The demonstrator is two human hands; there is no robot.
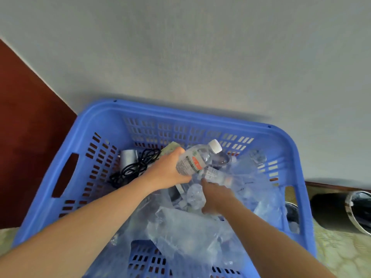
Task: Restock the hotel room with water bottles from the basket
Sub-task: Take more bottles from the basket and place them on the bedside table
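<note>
The pale grey wall point(200, 47) is filling the upper half of the view, and the big blue slotted plastic basket point(180, 112) is sitting against its foot, with a dark red-brown wooden panel point(30, 137) to the left. Crumpled clear plastic wrap point(190, 227) is taking up most of the basket's right and near side.

The left hand point(166, 171) is wrapping its fingers round the body of a clear plastic water bottle with a white cap and orange label point(192, 161), holding it tilted, cap towards the wall, just above the basket's contents. The right hand point(216, 197) is reaching down into the wrap beside what looks like the ribbed base of a second clear bottle point(195, 194); its fingers are hidden, so I cannot tell their state.

The task looks to be at an early stage: one bottle is in hand but not yet out of the basket, and nothing is showing as placed in the room.

Open room is lying straight up, since the basket has no lid. A tangled black cable point(132, 167) is lying just left of the left hand, and a black round bin with a silver rim point(357, 209) is standing outside the right wall.
</note>
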